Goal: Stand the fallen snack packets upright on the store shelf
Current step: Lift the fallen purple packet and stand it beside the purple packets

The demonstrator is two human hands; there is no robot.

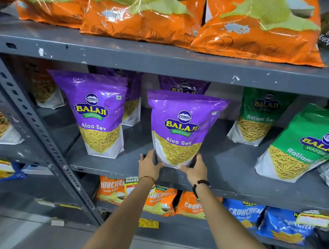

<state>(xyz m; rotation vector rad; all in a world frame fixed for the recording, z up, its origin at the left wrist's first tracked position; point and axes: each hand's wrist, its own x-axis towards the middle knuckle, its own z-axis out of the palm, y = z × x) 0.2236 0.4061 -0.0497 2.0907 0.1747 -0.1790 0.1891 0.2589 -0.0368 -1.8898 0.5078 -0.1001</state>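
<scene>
Both hands grip the base of a purple Aloo Sev packet (181,126) that stands upright near the front edge of the middle shelf (226,162). The left hand (149,166) clasps its lower left corner and the right hand (194,170) its lower right corner, fingers curled around the bottom. A second purple packet (98,114) stands upright to the left, apart from the held one. Two more purple packets stand behind them. To the right, a green Ratlami Sev packet (302,143) leans to the right, and another green packet (257,117) stands further back. Orange chip bags (258,33) lie on the top shelf (165,62).
</scene>
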